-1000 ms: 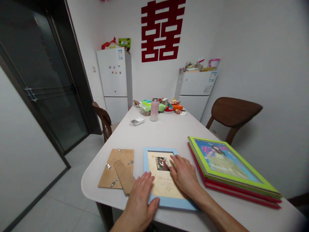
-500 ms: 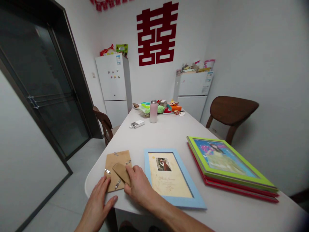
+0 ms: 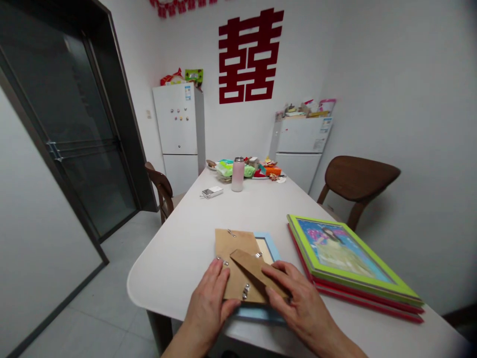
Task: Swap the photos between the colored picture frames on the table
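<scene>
Backing board [image 3: 238,278] over blue frame [image 3: 261,313]: probably light, stiff; best by edges. Left hand [image 3: 208,301] at frame's left, thumb spread; right hand [image 3: 303,303] above frame, pinching stand leg [image 3: 253,267].

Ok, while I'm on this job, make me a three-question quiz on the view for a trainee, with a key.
1. True or false: the pink bottle stands upright on the table.
2. Multiple choice: which hand grips the narrow brown flap? A) left B) right C) neither
3. Fill in the blank: the brown backing board partly hides a ____ frame.

Key: 1 true; 2 B, the right hand; 3 light blue.
</scene>
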`<state>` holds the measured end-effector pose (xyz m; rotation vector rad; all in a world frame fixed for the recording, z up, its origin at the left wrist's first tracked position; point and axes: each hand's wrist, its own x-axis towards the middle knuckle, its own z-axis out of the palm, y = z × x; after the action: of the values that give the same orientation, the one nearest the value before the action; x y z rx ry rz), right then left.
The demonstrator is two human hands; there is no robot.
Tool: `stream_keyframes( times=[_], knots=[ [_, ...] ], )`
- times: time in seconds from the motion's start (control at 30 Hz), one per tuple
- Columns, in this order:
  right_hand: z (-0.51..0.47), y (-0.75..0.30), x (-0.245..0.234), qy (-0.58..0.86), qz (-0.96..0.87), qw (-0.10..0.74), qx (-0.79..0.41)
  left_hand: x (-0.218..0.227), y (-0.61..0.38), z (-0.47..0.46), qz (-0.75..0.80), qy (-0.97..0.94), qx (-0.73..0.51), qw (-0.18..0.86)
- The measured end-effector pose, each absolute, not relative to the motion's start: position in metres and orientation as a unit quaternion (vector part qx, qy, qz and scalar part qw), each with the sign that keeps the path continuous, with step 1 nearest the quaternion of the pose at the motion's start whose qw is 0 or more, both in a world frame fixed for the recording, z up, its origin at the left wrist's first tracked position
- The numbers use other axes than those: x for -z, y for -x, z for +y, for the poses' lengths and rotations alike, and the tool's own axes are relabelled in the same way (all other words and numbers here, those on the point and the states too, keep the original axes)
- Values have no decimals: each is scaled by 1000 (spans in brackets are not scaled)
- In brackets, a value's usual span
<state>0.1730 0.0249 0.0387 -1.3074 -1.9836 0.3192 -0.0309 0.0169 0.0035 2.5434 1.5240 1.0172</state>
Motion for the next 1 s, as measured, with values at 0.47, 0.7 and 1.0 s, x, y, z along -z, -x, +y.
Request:
stream_keyframes(
  times=[0.47,0.7,1.0],
  knots=[
    [27,-203,2,532,-796,287,-37,-21,1,24,521,-818,-208,124],
    [49,-197,-9,541,-804,246,-25,-23,-1,16,498,-830,-211,137],
    [98,-193,-7,590,-785,190,13,-22,0,16,482,-834,-206,174]
  ],
)
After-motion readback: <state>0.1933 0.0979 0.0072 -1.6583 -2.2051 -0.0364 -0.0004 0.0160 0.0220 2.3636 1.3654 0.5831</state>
